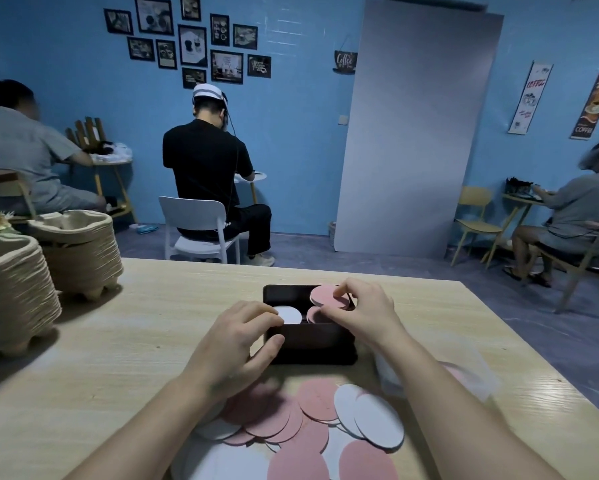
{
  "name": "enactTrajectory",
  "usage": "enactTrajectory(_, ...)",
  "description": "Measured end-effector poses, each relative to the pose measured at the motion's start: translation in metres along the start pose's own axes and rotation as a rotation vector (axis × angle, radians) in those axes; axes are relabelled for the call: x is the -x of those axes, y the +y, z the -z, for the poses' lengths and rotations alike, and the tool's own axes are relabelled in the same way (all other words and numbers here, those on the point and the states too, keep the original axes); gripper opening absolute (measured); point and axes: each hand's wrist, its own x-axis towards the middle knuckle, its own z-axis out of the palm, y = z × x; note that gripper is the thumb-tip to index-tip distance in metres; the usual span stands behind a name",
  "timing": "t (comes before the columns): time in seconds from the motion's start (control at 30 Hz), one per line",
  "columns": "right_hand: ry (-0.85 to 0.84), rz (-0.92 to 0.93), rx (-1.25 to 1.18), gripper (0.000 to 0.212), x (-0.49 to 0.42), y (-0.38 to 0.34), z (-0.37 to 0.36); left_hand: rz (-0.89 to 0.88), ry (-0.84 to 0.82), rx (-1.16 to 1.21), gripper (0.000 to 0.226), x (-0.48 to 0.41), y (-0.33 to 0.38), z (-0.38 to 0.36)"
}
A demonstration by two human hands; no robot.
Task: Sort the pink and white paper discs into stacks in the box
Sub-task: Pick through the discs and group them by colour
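A dark box point(312, 344) stands on the wooden table in front of me. My left hand point(239, 341) is at the box's left front corner, thumb on the front wall and fingers curled over a white disc point(289, 315) inside. Over the right half of the box, my right hand point(364, 313) pinches a pink disc point(325, 295), held tilted. Another pink disc point(314, 314) shows just below it in the box. A loose pile of pink discs point(291, 410) and white discs point(370, 417) lies on the table near me.
Two tall stacks of pulp cup carriers point(80, 251) stand at the table's left. A clear plastic bag point(464, 368) lies right of the box. Beyond the table, three people sit at small tables, one on a white chair point(201, 233).
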Motion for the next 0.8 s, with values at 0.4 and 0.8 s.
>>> enactTrajectory(0.4,0.019,0.031,-0.006,0.03,0.007,-0.001,0.002,0.047,-0.057,0.008,0.034,0.002,0.005,0.009)
enactTrajectory(0.8,0.052,0.378,-0.094,0.002,0.121,-0.009,0.016,-0.001,-0.025,0.035,0.014,0.044,0.055,0.015)
